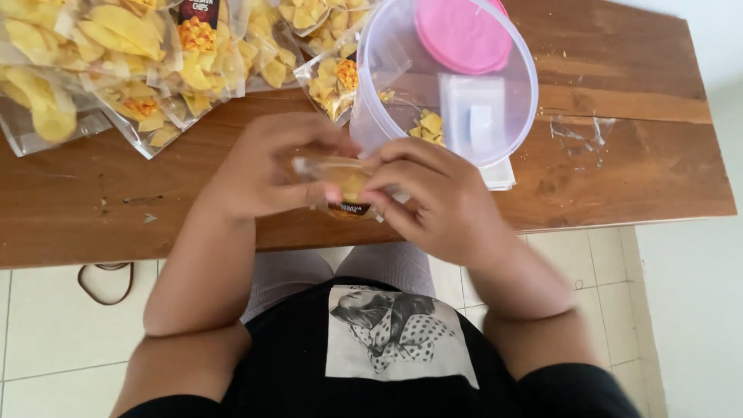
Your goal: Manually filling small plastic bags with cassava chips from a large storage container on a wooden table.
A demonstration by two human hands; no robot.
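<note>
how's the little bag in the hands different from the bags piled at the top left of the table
The small bag is pinched between the left hand and right hand, over the table edge; the piled bags lie untouched on the wooden table. The small bag is mostly hidden by fingers and blurred; the piled bags show their yellow chips plainly. Both are clear plastic, with yellow contents and a dark label.
</note>
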